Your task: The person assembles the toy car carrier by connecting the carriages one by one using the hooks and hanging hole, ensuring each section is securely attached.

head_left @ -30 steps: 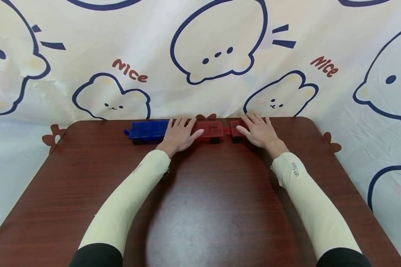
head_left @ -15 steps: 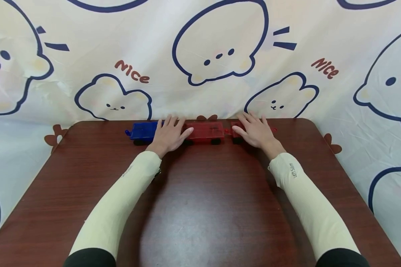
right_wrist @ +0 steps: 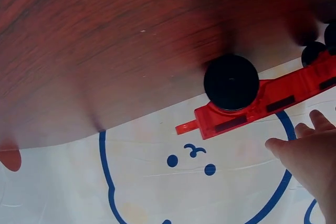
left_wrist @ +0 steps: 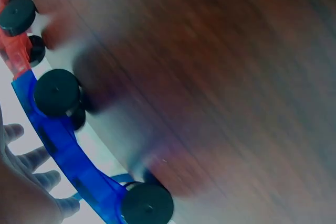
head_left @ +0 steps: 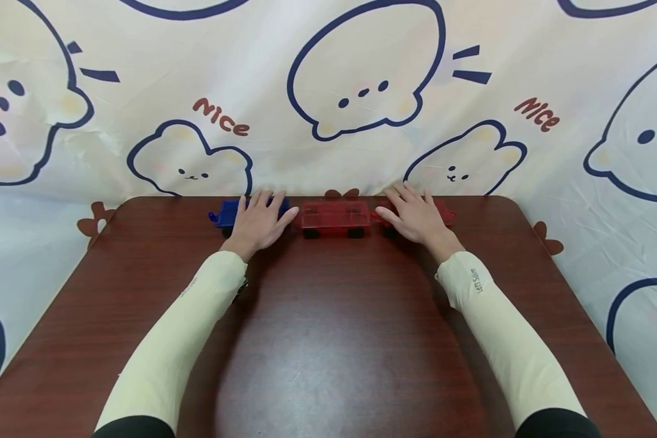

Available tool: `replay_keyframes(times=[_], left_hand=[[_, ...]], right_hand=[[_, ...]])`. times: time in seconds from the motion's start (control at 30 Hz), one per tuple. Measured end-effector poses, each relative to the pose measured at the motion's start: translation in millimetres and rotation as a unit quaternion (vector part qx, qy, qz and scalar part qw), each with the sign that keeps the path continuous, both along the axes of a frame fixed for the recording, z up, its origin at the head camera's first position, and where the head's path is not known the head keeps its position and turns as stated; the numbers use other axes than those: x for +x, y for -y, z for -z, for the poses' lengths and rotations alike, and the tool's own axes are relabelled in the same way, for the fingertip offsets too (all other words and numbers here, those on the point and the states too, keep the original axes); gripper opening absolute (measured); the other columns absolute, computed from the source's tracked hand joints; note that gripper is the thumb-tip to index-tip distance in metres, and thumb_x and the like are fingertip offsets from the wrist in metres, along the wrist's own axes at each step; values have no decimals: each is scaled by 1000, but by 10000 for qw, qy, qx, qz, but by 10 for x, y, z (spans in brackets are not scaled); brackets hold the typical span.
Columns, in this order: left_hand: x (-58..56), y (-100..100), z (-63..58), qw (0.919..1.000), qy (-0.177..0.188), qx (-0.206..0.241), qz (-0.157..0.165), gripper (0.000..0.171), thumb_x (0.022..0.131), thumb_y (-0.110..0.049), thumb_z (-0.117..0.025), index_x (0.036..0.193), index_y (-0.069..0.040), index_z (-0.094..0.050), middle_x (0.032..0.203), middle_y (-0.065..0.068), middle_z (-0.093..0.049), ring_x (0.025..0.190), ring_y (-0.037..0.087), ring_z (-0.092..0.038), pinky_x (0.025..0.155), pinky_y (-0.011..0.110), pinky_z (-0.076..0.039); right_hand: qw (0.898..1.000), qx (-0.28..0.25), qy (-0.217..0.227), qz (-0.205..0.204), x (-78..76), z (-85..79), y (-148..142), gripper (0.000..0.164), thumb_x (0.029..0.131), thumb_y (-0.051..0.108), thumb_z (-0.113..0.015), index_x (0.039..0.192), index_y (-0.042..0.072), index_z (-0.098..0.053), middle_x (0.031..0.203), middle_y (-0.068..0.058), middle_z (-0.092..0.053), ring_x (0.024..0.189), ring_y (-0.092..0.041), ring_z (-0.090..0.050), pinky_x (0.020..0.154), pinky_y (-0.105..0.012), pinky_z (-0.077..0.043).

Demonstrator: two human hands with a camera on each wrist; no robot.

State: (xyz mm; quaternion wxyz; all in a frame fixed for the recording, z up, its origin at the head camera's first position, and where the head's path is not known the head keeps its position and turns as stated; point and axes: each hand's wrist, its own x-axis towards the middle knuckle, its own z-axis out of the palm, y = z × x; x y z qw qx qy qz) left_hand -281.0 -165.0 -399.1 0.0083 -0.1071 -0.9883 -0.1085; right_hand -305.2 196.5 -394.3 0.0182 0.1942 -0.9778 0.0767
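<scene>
A row of three toy train cars on black wheels stands along the table's far edge. My left hand [head_left: 260, 225] lies over the blue car [head_left: 225, 214] at the left end, its fingers straight and spread. In the left wrist view the fingers show beside the blue car's side [left_wrist: 73, 153]. The middle red car [head_left: 335, 216] sits between my two hands. Over the right-hand red car [head_left: 443, 212] rests my right hand [head_left: 416, 219], fingers extended, hiding much of it. A small red coupling tab [right_wrist: 187, 127] sticks out from that car's outer end in the right wrist view.
The brown wooden table [head_left: 328, 328] stretches toward me under both sleeved forearms. Close behind its far edge hangs a white curtain [head_left: 328, 158] printed with cartoon animals, and the curtain also runs down both sides.
My left hand has slid left from the gap beside the middle red car onto the blue car. The right hand has shifted slightly left. The cars keep their places.
</scene>
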Motion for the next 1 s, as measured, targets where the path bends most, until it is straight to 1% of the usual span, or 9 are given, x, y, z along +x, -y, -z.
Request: replay_keyframes(times=[0.1, 0.27, 0.5, 0.7, 0.87, 1.0], left_hand=[[2, 64, 20, 10000, -46, 19, -27, 81, 101, -69, -28, 161, -14, -28, 162, 21, -27, 152, 42, -13, 117, 68, -2], [39, 162, 9, 9999, -101, 25, -90, 86, 99, -73, -21, 161, -13, -27, 162, 23, -26, 152, 44, -12, 117, 68, -2], [73, 277, 1, 9998, -81, 139, -156, 85, 100, -72, -23, 161, -13, -26, 162, 23, -24, 151, 46, -12, 117, 67, 1], [101, 356, 29, 9996, -147, 152, -177, 83, 101, -70, -25, 160, -13, -28, 162, 22, -25, 151, 44, -13, 117, 68, -1], [118, 427, 54, 9996, -130, 106, -229, 86, 100, -72, -22, 161, -12, -27, 162, 24, -25, 151, 46, -12, 116, 70, -1], [124, 482, 48, 9994, -121, 163, -281, 88, 100, -73, -21, 160, -9, -27, 162, 26, -24, 151, 47, -11, 116, 70, 0]], right_hand=[[10000, 10, -22, -47, -3, 3, 29, 75, 103, 67, -29, 158, 16, -36, 164, -12, -27, 155, -32, -12, 119, -65, -8], [10000, -36, 24, -61, 10, -14, 98, 77, 103, 67, -30, 159, 16, -35, 165, -13, -28, 155, -31, -12, 119, -65, -8], [9998, -185, 63, -102, 17, 10, 190, 78, 102, 68, -30, 160, 15, -33, 166, -12, -26, 155, -33, -12, 119, -64, -6], [9994, -285, -36, -167, 20, 35, 270, 76, 102, 66, -33, 158, 16, -37, 165, -11, -27, 154, -33, -16, 120, -63, -6], [9992, -288, -76, -272, 24, 32, 350, 74, 102, 64, -35, 157, 15, -38, 166, -12, -26, 153, -33, -17, 120, -63, -7], [9990, -255, -105, -344, 25, 35, 414, 73, 103, 64, -35, 157, 15, -38, 165, -14, -28, 153, -34, -17, 120, -63, -9]])
